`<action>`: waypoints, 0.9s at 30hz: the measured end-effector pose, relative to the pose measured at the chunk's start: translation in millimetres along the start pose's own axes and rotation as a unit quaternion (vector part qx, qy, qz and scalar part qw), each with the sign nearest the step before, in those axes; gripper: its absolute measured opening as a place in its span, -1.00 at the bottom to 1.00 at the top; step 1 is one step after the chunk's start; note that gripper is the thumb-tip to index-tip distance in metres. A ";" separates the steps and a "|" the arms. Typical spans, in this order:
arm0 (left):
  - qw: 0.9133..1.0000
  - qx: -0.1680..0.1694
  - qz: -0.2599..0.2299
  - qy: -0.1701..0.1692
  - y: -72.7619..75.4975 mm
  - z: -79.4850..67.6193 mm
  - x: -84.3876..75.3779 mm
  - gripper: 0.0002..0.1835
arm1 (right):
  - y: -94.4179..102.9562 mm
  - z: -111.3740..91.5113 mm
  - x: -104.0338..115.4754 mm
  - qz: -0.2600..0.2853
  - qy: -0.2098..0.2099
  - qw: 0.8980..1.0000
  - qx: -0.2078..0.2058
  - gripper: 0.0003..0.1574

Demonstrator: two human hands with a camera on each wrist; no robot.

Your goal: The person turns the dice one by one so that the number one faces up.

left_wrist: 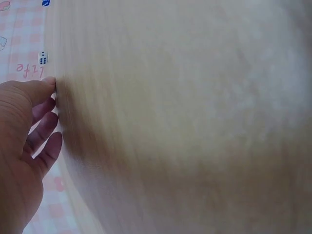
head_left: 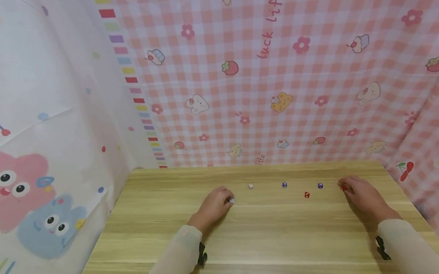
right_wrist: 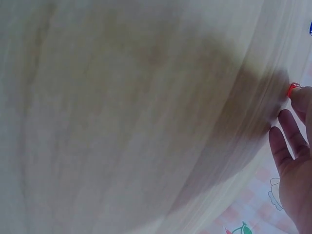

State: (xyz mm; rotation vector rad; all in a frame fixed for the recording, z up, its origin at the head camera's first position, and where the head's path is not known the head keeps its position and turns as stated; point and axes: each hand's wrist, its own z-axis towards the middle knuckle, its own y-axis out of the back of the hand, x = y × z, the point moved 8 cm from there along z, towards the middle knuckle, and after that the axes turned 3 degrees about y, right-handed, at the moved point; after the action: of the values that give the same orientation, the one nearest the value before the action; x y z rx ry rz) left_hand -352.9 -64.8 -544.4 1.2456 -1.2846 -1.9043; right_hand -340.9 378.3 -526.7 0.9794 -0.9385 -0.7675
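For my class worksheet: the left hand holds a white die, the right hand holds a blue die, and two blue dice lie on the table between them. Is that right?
No: the right hand holds a red die, not blue, as the head view shows. The left hand does hold a white die, with two blue dice on the table between them.

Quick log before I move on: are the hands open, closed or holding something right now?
Left hand: holding a white die.
Right hand: holding a red die.

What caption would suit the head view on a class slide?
Left grip on a white die, right grip on a red die, four more dice between them.
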 end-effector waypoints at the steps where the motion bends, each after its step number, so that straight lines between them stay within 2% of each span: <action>1: 1.000 0.002 -0.001 0.001 0.5 -0.1 -0.4 -0.92 | -0.3 0.1 -0.3 -0.001 0.000 1.000 0.000 -0.71; 14: 0.999 0.052 0.009 0.012 3.2 3.6 -5.0 -0.95 | -3.0 2.1 -6.9 0.005 -0.013 1.000 0.004 -0.81; 27: 0.999 0.040 0.025 -0.012 4.7 2.1 -6.6 -0.95 | -2.4 0.9 -5.7 0.002 -0.010 1.000 -0.004 -0.84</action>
State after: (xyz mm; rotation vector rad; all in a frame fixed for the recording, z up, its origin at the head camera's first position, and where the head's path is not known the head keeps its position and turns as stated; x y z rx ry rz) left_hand -352.2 -60.5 -537.2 1.2210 -1.4029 -1.8537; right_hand -344.3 382.0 -530.4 0.9635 -0.9530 -0.7777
